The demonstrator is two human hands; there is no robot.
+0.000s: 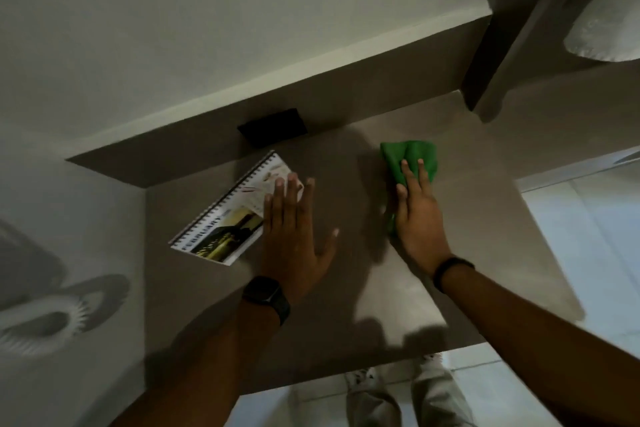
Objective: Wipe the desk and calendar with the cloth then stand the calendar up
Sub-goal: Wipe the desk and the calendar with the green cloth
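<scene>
A spiral-bound calendar (228,215) lies flat on the grey-brown desk (363,288), toward its back left. My left hand (294,232) rests flat with spread fingers, its fingertips over the calendar's right edge and its palm on the desk. A green cloth (414,158) lies on the desk at the back right. My right hand (417,211) presses flat on top of the cloth, which sticks out beyond the fingertips and a little beside the palm.
A black wall plate (273,126) sits on the low back panel behind the calendar. A dark vertical panel (498,38) rises at the desk's back right corner. White walls bound the left and back. Tiled floor (588,236) and my legs show past the desk's right and front edges.
</scene>
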